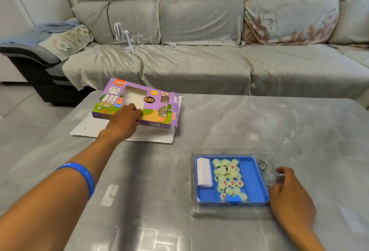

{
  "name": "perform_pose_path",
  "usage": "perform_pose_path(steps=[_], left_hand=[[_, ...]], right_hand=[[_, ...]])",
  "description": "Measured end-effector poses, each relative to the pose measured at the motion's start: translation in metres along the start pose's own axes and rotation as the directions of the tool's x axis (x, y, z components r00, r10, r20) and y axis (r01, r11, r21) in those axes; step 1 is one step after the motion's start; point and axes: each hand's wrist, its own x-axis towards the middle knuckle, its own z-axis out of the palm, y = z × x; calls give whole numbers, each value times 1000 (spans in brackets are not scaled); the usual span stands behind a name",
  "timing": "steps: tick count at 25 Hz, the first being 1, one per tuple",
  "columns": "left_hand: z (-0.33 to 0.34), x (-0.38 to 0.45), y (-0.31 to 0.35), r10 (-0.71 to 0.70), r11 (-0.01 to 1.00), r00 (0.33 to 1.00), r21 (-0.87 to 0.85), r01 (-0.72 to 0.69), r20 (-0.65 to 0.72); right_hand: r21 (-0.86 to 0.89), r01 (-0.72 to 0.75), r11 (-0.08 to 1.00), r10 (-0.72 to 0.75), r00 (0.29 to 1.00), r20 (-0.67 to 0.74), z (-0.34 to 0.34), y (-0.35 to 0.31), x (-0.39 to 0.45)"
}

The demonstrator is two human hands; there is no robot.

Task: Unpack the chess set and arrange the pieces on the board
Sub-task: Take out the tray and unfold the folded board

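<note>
Reaching far forward, your left hand [124,120] grips the near edge of the purple chess box [137,104], fingers over the printed top and thumb below, with the box tilted so that its near edge is off the white sheet [83,129] lying under it on the grey table [259,123]. A blue wristband [83,175] circles that forearm. Nearer to you and to the right, the blue tray [253,179] sits in a clear plastic shell [229,213]. Its left compartment holds a folded white packet [204,172], the middle one a loose heap of pale round chess pieces [227,177] marked in red and black, and the right one shows only bare blue. Your right hand [289,197] rests at the right edge of the shell, fingers loosely curled against the plastic beside a small metal ring [263,165]; you cannot tell whether it truly grasps the shell or merely touches it. Beyond the table, a grey-covered sofa [199,61] carries a small white fan [121,36] with a trailing cable.
</note>
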Motion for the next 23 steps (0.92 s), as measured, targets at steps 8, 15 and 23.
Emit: perform_pose_path(steps=[8, 15, 23], left_hand=[[31, -43, 75, -176, 915, 978, -385, 119, -116], [20, -166, 179, -69, 812, 983, -563, 153, 168], [24, -195, 173, -8, 801, 991, -593, 86, 133]], right_hand=[[104, 30, 994, -27, 999, -29, 7, 1, 2], [207, 172, 963, -201, 971, 128, -9, 4, -25], [55, 410, 911, -412, 887, 208, -19, -16, -28]])
